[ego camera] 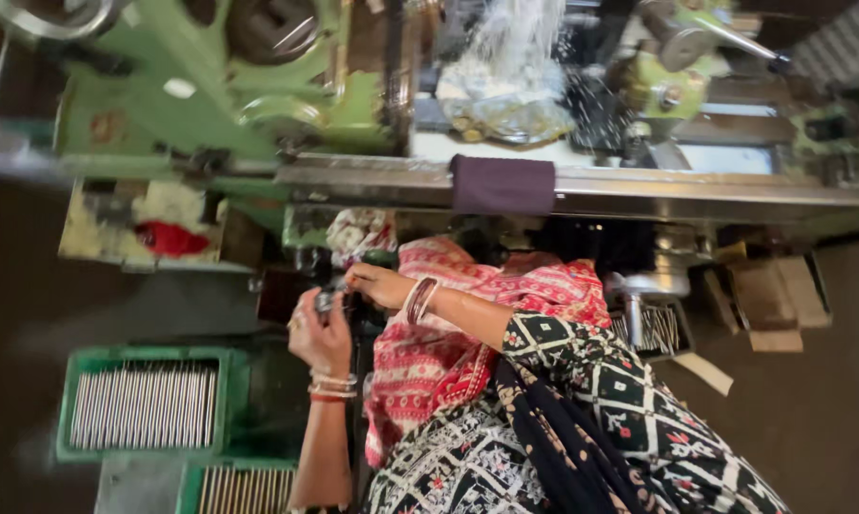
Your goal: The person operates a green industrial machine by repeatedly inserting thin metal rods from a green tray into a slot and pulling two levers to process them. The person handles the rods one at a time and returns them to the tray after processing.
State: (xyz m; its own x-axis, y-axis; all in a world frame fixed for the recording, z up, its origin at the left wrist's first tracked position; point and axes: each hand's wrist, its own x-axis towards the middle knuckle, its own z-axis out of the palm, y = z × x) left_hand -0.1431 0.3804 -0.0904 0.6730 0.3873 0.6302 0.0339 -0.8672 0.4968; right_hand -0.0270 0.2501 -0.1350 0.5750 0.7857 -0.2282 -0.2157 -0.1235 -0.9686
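Nearest, a green plastic crate of thin metal rods (144, 405) sits on the floor by the left forearm. The left hand (320, 333) curls around a small dark metal part (329, 303), fingers closed on it. The right hand (377, 284) pinches the same part from above (its shape is too blurred to tell). Beyond lies a red patterned cloth (448, 324), then the green metal lathe machine (220, 95).

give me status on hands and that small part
Left hand cupped round small dark part. Right hand fingers on it. Green crate of rods beside left wrist.
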